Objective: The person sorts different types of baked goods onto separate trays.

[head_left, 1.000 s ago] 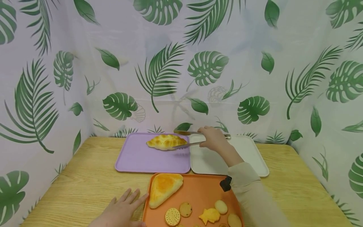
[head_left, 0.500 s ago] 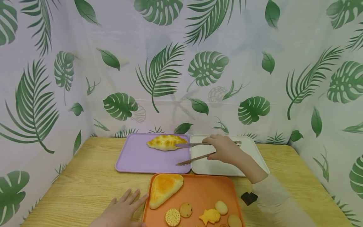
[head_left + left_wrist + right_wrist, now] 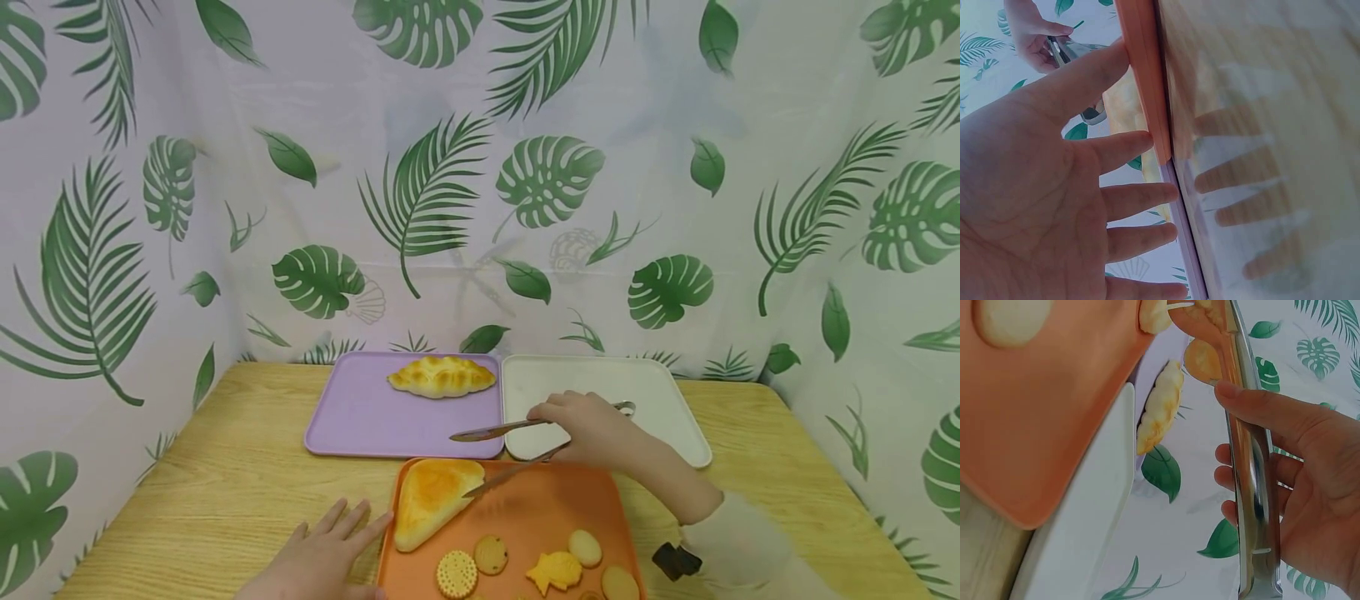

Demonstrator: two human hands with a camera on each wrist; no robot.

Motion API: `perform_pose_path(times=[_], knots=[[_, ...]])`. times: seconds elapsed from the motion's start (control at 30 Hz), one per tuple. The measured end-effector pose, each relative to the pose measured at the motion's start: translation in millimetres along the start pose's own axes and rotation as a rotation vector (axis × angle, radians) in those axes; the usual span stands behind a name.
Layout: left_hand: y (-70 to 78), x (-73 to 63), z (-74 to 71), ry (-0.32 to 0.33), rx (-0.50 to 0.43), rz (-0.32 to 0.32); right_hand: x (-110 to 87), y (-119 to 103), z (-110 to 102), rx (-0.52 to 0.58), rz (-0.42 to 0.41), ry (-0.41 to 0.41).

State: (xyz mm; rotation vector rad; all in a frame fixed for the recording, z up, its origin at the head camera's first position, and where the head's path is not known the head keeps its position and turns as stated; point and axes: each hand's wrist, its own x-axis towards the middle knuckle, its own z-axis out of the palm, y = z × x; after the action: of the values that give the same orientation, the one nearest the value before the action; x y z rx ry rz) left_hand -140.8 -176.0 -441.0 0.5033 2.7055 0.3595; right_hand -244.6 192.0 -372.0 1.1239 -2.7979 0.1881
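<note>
Metal tongs [image 3: 501, 432] are gripped by my right hand [image 3: 592, 425], above the line where the white and orange trays meet. Their arms are spread, one tip over the purple tray, the other beside the triangular bread [image 3: 435, 500] on the orange tray [image 3: 540, 492]. In the right wrist view, thumb and fingers wrap the tongs [image 3: 1254, 506]. A braided bread [image 3: 442, 377] lies on the purple tray [image 3: 375, 421]. My left hand [image 3: 318, 554] rests on the table with fingers spread, at the orange tray's left edge; the left wrist view shows its straight fingers [image 3: 1125, 150].
A white tray [image 3: 660, 417] stands right of the purple one. On the orange tray lie a round cookie [image 3: 457, 573], a chocolate-chip cookie [image 3: 492, 554], a fish-shaped cookie [image 3: 555, 571] and oval ones [image 3: 584, 547]. A leaf-patterned curtain [image 3: 480, 208] encloses the wooden table [image 3: 195, 492].
The tongs have left the braided bread, which stays on the purple tray. My right hand has brought them, spread, toward me to the triangular bread. The left hand has stayed put.
</note>
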Motion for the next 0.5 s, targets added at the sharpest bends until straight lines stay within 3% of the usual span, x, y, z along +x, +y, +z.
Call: perform_pose_path(times=[0.33, 0.5], knots=[[-1.1, -0.4, -0.5, -0.008, -0.016, 0.013, 3.6, -11.6, 13.8, -0.073, -0.087, 0.014], [-1.0, -0.2, -0.8, -0.010, -0.014, 0.003, 5.3, -16.7, 18.9, -0.104, -0.092, 0.015]])
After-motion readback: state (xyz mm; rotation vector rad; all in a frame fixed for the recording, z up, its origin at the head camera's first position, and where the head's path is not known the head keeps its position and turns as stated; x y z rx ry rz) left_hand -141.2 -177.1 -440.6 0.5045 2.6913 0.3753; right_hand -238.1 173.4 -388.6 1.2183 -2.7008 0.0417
